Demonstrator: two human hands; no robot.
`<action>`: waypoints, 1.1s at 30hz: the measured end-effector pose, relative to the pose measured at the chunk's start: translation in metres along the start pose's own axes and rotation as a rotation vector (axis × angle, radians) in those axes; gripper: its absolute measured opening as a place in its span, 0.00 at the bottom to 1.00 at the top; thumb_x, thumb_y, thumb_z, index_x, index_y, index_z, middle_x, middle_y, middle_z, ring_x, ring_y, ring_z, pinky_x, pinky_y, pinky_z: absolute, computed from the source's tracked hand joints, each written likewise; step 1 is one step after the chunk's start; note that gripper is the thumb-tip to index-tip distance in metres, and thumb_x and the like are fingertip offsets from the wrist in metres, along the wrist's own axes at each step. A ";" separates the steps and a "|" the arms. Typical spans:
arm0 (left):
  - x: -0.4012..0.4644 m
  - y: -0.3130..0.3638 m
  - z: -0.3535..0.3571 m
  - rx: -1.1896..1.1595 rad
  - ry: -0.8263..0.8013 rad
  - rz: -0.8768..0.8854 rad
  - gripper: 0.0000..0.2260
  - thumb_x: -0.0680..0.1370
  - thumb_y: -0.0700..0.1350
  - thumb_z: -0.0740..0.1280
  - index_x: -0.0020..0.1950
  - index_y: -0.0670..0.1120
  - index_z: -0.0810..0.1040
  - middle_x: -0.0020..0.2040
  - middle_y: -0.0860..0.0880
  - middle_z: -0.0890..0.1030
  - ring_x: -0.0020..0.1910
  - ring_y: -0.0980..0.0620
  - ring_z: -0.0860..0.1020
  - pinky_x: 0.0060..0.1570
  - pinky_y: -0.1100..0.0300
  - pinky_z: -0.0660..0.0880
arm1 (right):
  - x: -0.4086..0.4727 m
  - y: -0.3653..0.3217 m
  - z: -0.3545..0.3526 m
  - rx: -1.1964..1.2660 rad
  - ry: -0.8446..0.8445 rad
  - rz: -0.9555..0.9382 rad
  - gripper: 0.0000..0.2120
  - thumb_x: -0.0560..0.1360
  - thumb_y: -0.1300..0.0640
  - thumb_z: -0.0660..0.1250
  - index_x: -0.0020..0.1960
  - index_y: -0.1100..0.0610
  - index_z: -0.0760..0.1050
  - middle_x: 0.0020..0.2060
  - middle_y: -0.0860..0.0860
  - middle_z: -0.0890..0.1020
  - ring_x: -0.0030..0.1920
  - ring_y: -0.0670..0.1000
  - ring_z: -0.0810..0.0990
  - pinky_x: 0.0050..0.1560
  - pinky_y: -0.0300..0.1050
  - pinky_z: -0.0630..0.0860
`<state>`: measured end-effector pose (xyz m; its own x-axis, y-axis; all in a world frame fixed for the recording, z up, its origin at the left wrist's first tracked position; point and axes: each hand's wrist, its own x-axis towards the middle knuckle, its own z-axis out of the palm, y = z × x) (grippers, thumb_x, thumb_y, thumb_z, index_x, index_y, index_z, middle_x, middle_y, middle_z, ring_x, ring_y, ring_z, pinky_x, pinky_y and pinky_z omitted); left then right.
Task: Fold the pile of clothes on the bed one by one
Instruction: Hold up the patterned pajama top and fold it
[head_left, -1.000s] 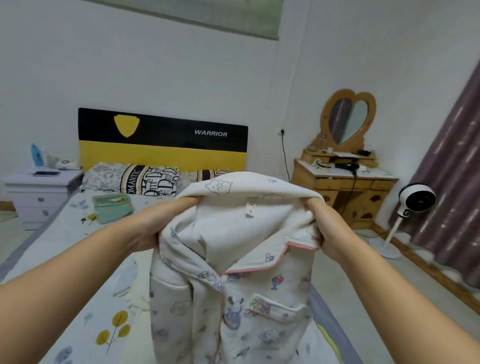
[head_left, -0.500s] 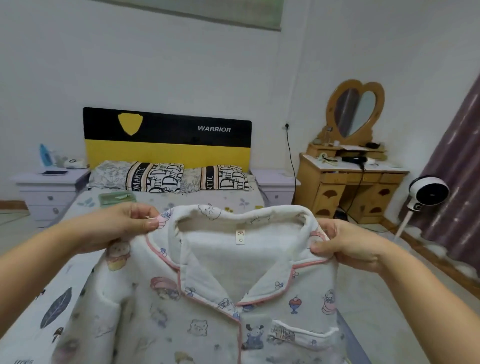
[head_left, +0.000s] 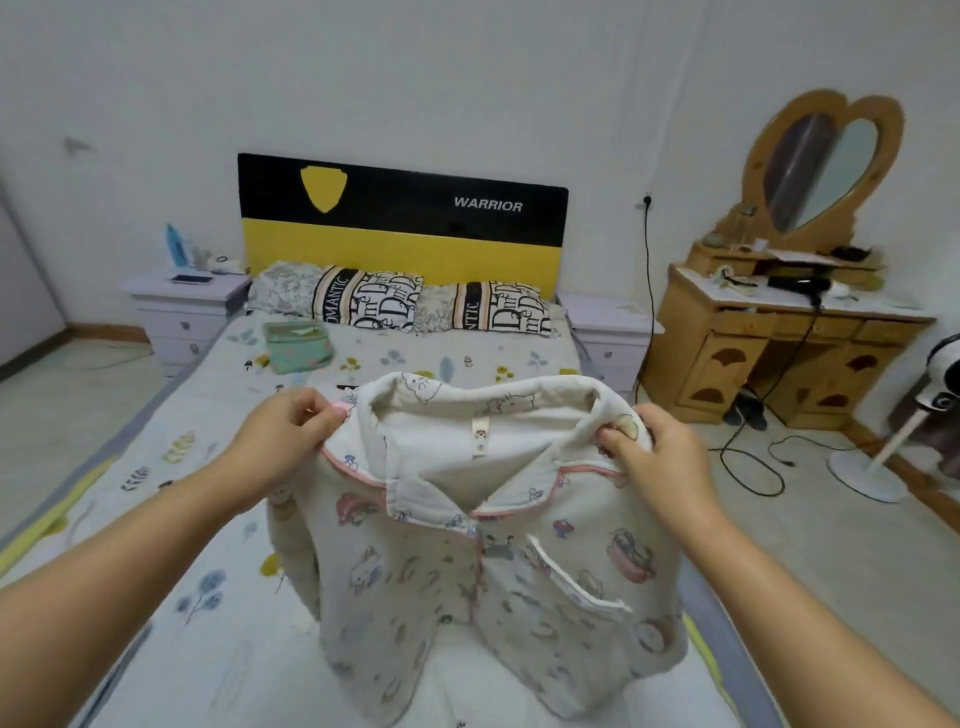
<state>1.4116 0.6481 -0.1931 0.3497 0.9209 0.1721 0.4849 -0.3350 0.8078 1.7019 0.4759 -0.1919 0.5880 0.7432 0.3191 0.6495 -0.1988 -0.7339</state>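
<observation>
A cream quilted pyjama top (head_left: 467, 587) with cartoon prints and pink piping hangs in front of me over the bed (head_left: 208, 649). Its collar faces up and its front faces me. My left hand (head_left: 283, 441) pinches the top's left shoulder. My right hand (head_left: 654, 457) grips the right shoulder by the collar. The hem trails down onto the sheet. A folded green garment (head_left: 298, 347) lies near the pillows.
Two patterned pillows (head_left: 405, 304) lean on the black and yellow headboard (head_left: 400, 228). A nightstand (head_left: 184, 306) stands at the left. At the right are a wooden dressing table (head_left: 779, 353), a floor fan (head_left: 883, 457) and a cable on the floor.
The top went from bunched up high between my hands to spread out by its shoulders, and it now hangs lower over the bed. My view tilted down.
</observation>
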 end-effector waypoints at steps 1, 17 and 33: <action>-0.004 -0.002 -0.001 -0.007 -0.025 -0.015 0.07 0.76 0.45 0.67 0.39 0.46 0.75 0.33 0.49 0.78 0.34 0.51 0.73 0.33 0.57 0.67 | -0.003 0.000 0.003 -0.014 0.008 -0.002 0.06 0.72 0.53 0.68 0.38 0.51 0.74 0.32 0.48 0.78 0.36 0.49 0.76 0.34 0.46 0.68; -0.083 -0.012 -0.083 0.119 0.065 0.139 0.12 0.71 0.49 0.72 0.31 0.47 0.74 0.29 0.49 0.76 0.30 0.52 0.70 0.31 0.56 0.64 | -0.097 -0.080 -0.012 -0.335 0.096 -0.115 0.16 0.70 0.45 0.68 0.33 0.53 0.66 0.28 0.50 0.73 0.37 0.57 0.72 0.31 0.47 0.64; -0.029 -0.082 -0.020 0.377 0.021 0.049 0.15 0.72 0.53 0.70 0.34 0.43 0.74 0.28 0.49 0.72 0.30 0.49 0.70 0.28 0.57 0.60 | -0.048 -0.006 0.074 -0.404 -0.150 0.017 0.17 0.72 0.44 0.68 0.40 0.57 0.71 0.35 0.54 0.76 0.39 0.57 0.74 0.36 0.49 0.68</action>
<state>1.3460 0.6526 -0.2531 0.3652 0.9047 0.2194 0.7303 -0.4246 0.5351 1.6336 0.4887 -0.2470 0.5430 0.8164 0.1965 0.7944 -0.4236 -0.4353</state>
